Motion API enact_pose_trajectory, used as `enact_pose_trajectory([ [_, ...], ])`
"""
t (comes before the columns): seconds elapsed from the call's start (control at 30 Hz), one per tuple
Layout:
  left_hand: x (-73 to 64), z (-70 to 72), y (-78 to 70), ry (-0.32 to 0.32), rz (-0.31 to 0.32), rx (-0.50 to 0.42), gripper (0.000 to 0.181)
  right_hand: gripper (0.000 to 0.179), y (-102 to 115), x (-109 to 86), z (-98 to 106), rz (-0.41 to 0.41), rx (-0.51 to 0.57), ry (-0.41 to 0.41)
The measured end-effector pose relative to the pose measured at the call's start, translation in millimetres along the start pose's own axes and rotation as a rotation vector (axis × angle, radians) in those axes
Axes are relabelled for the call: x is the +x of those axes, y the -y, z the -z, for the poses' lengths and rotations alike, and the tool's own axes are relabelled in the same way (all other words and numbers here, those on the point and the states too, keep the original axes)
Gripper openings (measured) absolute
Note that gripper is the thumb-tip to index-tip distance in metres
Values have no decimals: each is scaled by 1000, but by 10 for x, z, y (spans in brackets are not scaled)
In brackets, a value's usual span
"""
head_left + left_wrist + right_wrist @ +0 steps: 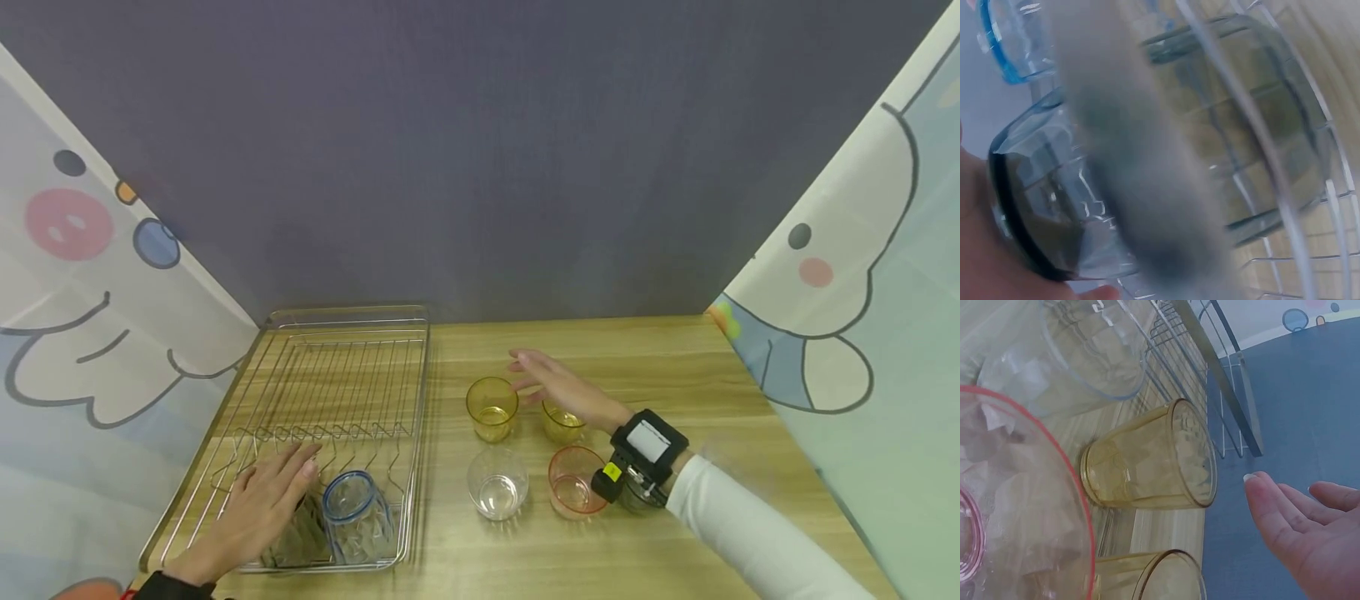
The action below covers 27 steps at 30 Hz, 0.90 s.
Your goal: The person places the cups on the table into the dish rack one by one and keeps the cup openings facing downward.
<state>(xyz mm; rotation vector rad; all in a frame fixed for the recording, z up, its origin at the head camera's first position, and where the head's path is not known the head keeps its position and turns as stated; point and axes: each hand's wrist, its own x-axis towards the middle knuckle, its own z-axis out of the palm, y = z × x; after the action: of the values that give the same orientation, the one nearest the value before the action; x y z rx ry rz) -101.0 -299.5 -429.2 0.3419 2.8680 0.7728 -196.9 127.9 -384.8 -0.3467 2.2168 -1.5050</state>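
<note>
My left hand (pixel 258 508) is over a smoky grey glass (pixel 296 542) in the wire rack, its fingers extended; the left wrist view shows the hand right by the dark rim of that glass (pixel 1019 212). Beside it in the rack leans a clear glass with a blue rim (pixel 360 521). Above and between two yellow glasses, the left one (pixel 491 412) and the right one (pixel 561 423), my right hand (pixel 562 387) reaches with loosely spread fingers. It holds nothing. The right wrist view shows a gap between its fingers (pixel 1266 512) and the glasses.
Nearer on the wooden table stand a clear glass (pixel 498 487) and a pink-rimmed glass (pixel 576 483). Another glass (pixel 639 500) is partly hidden beneath the right wrist. The metal rack (pixel 416 417) occupies the left side. A dark panel (pixel 480 167) rises behind the table.
</note>
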Motion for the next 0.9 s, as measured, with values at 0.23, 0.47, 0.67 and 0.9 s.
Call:
enact_pose_trajectory([
  [0.23,78,102,3,75,15,-93,57,63,-50,17,48,20,-8,3],
  [0.47,170,190,-79,105,-3,-99,62,65,-56,15,108,-3,-45,-4],
  [0.67,320,312,-260,62,-85,-7,57,62,-25,38,185,32,-77,-34],
  [0.9,552,486,-529,24,-157,69,59,61,-31,70,322,47,-41,-75],
])
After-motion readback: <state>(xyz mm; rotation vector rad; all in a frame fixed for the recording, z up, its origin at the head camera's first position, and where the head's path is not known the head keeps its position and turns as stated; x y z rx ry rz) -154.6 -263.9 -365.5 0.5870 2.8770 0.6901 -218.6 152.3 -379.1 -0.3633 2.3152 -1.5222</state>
